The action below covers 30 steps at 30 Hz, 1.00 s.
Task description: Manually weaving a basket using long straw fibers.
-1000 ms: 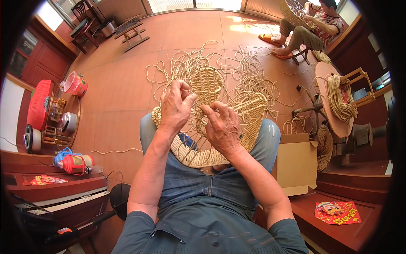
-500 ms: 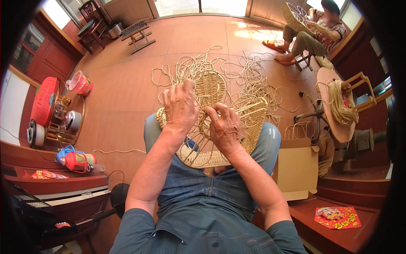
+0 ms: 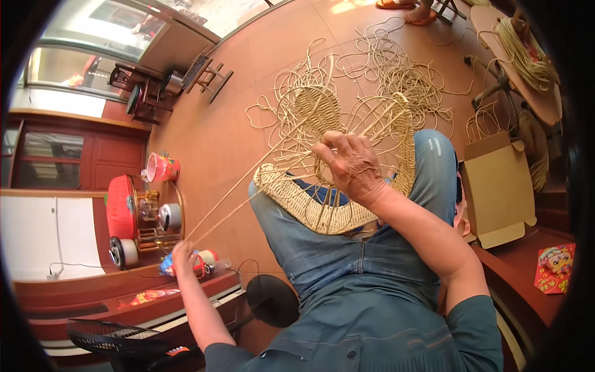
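Stretching from the left hand (image 3: 183, 255), whose fingers are closed on them, the cords (image 3: 197, 228) slant forward and right to the weave (image 3: 288, 198) across the knees (image 3: 434, 164), nearer the right hand (image 3: 354, 162), fingers curled, grip unclear.

Woven piece (image 3: 316, 219) across both thighs (image 3: 279, 242). Cord tangle (image 3: 412, 87) on the floor (image 3: 226, 149), before the piece. Opened carton (image 3: 499, 192) beside the right thigh. Bucket (image 3: 163, 168) near the floor's left edge; stool (image 3: 201, 75) by its far edge, left part.
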{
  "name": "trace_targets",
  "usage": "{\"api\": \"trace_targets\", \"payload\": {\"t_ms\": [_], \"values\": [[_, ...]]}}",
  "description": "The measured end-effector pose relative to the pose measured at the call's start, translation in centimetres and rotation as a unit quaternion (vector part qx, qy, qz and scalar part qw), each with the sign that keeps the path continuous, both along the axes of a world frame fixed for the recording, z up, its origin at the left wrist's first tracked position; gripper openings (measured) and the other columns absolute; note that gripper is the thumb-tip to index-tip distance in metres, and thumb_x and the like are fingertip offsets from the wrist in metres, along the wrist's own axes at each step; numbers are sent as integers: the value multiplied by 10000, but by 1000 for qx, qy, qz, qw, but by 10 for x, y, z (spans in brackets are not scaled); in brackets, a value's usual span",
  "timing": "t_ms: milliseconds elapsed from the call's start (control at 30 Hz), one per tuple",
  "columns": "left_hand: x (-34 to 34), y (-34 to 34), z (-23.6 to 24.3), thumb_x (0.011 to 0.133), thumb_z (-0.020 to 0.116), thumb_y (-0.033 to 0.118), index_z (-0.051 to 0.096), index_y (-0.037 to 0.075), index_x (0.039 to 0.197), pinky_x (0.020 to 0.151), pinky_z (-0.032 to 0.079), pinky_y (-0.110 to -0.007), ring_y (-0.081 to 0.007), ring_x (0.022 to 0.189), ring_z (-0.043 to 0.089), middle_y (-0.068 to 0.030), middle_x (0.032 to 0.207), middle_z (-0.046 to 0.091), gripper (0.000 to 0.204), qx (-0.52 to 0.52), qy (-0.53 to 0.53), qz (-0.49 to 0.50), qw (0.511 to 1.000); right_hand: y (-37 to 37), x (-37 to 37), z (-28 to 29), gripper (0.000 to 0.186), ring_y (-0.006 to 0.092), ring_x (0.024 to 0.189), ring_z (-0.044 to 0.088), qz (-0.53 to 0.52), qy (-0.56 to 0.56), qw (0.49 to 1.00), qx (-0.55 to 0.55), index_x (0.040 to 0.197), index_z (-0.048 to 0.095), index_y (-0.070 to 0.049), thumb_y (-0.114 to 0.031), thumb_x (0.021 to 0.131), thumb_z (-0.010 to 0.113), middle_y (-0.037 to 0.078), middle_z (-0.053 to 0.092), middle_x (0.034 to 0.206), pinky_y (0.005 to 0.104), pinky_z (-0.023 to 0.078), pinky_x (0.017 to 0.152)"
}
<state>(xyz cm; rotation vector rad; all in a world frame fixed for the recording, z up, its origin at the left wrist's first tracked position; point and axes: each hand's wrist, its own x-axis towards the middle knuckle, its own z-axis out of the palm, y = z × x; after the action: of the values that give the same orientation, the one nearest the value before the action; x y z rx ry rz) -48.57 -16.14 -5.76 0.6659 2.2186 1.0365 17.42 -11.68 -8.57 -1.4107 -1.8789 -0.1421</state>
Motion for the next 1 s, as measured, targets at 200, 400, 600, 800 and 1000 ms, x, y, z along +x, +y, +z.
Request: {"api": "trace_targets", "payload": {"t_ms": [200, 400, 600, 800, 1000], "values": [[-128, -64, 20, 930, 854, 300, 736, 249, 1287, 947, 528, -477, -221, 1070, 622, 49, 1229, 715, 380, -37, 0, 218, 975, -4, -3, -1, 352, 232, 1018, 617, 9, 29, 999, 16, 1246, 707, -204, -94, 913, 674, 10, 596, 1214, 410, 477, 903], [-60, 16, -13, 714, 996, 283, 801, -19, 1167, 909, 616, -512, -316, 1028, 782, -173, 1131, 821, 579, -303, 483, -304, 763, -10, 14, -10, 411, 252, 1051, 632, -9, 53, 998, 13, 1245, 704, -193, -39, 864, 696, 19, 605, 1232, 424, 486, 920], [346, 103, 43, 1069, 713, 277, 717, 9, 1366, 1166, 484, -468, -374, 1316, 657, -211, 1390, 714, 400, 201, 267, -521, 785, 2, 1, 2, 513, 269, 1035, 620, 15, 8, 1000, 6, 1302, 720, -223, -4, 840, 678, 17, 608, 1221, 439, 471, 894], [441, 144, 35, 1088, 667, 309, 749, 46, 1095, 923, 533, -508, -395, 1061, 697, -191, 995, 726, 276, 133, 234, -638, 722, 1, -5, 0, 470, 262, 1054, 638, -4, -18, 1000, 11, 1296, 724, -251, -53, 870, 703, 2, 626, 1220, 439, 483, 919], [396, 120, 32, 1128, 608, 300, 718, 53, 974, 859, 551, -459, -352, 960, 697, -172, 913, 714, 312, 288, 328, -468, 768, -2, -3, 4, 475, 252, 1064, 634, 5, -18, 1000, 6, 1292, 733, -245, -33, 868, 702, 4, 624, 1222, 435, 470, 903]]}}
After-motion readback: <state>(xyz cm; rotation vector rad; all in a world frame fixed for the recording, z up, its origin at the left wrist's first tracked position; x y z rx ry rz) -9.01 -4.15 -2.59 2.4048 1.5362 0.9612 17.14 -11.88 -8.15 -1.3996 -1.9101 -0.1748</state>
